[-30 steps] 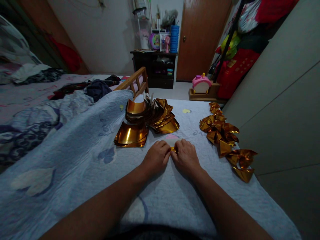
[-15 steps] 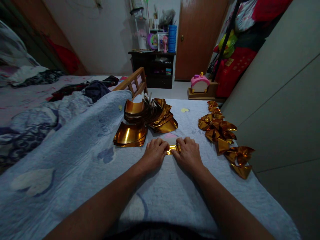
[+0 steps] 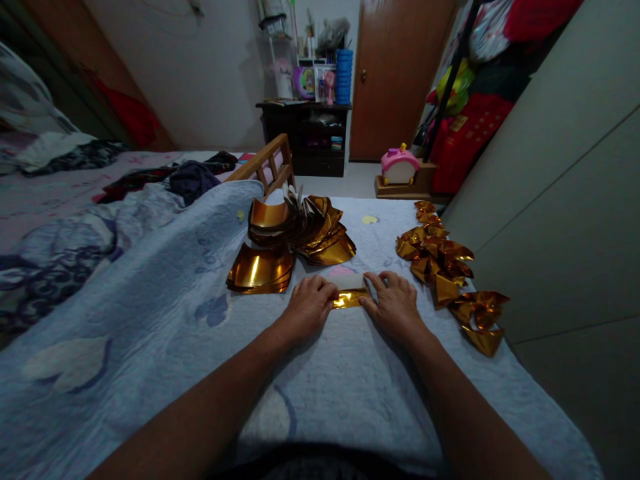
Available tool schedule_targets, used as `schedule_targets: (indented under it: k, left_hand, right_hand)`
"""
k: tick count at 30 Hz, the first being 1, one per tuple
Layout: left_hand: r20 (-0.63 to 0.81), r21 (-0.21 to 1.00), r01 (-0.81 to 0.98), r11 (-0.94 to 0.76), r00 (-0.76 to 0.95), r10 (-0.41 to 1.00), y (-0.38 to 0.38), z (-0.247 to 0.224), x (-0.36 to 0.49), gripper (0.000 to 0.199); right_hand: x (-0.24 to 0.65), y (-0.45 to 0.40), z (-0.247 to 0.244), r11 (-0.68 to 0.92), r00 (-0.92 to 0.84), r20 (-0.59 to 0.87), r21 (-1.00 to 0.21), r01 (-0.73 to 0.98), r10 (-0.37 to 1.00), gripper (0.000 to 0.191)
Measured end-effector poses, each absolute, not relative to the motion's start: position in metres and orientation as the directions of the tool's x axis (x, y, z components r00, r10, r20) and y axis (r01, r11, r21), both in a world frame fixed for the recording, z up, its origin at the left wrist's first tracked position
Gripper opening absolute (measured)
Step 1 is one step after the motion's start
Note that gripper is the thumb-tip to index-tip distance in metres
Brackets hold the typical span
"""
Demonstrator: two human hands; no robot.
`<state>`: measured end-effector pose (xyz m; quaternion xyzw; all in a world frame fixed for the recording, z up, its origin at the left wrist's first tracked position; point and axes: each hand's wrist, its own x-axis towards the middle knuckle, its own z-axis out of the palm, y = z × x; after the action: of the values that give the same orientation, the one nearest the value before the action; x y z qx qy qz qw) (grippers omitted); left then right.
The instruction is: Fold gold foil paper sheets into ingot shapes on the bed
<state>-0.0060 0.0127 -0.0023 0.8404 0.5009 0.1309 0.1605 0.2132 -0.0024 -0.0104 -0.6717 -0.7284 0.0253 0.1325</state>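
Note:
A sheet of gold foil paper [image 3: 350,298] lies on the bed with its near edge folded over, and its pale side shows beyond the fold. My left hand [image 3: 311,300] is closed on the left end of the fold. At the other end, my right hand [image 3: 393,300] grips the paper between thumb and fingers. Beyond my left hand rests a fanned stack of gold foil sheets [image 3: 263,267]. Folded gold foil pieces [image 3: 447,280] lie in a row to the right of my right hand.
A light blue quilt [image 3: 200,373] covers the bed and bunches up at the left. A wooden rail [image 3: 273,157] stands behind the stack. Pale cabinet doors [image 3: 565,267] border the right side. A pink toy [image 3: 400,163] sits past the far edge.
My right hand has slid right along the fold, baring more of the gold strip and the paper's pale side. My left hand has stayed in place.

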Motion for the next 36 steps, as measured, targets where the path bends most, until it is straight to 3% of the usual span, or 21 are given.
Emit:
schedule_targets:
  k: [8,13,16,20,26,31,36]
  left_hand:
    - [0.035,0.423,0.792,-0.441,0.472,0.881,0.014,-0.001,-0.008,0.021]
    - [0.081,0.42,0.773,-0.476,0.49,0.868,0.014,-0.002,-0.009,0.024]
    - [0.126,0.405,0.758,-0.512,0.508,0.852,0.014,-0.001,-0.009,0.023]
    - [0.196,0.38,0.721,-0.58,0.55,0.812,0.013,0.0,-0.009,0.018]
    - [0.26,0.381,0.663,-0.644,0.592,0.763,0.013,0.001,-0.009,0.014]
    - [0.277,0.367,0.648,-0.667,0.608,0.744,0.017,-0.003,-0.01,0.029]
    - [0.375,0.307,0.679,-0.667,0.558,0.74,0.023,-0.008,-0.009,0.014]
  right_hand:
    - [0.224,0.001,-0.011,0.106,-0.077,0.142,-0.212,0.972,0.987,0.047]
    - [0.222,0.002,-0.003,0.024,0.064,0.273,-0.307,0.951,0.96,0.031]
    - [0.214,-0.001,0.002,0.222,-0.075,0.359,-0.391,0.893,0.931,0.021]
    - [0.204,-0.003,0.0,0.434,-0.304,0.345,-0.409,0.803,0.888,0.015]
    - [0.205,0.002,-0.008,0.467,-0.384,0.273,-0.4,0.788,0.882,0.007]
    - [0.205,0.007,-0.007,0.474,-0.394,0.271,-0.385,0.791,0.878,0.012]
    - [0.199,0.006,-0.007,0.486,-0.384,0.314,-0.381,0.787,0.868,0.014]
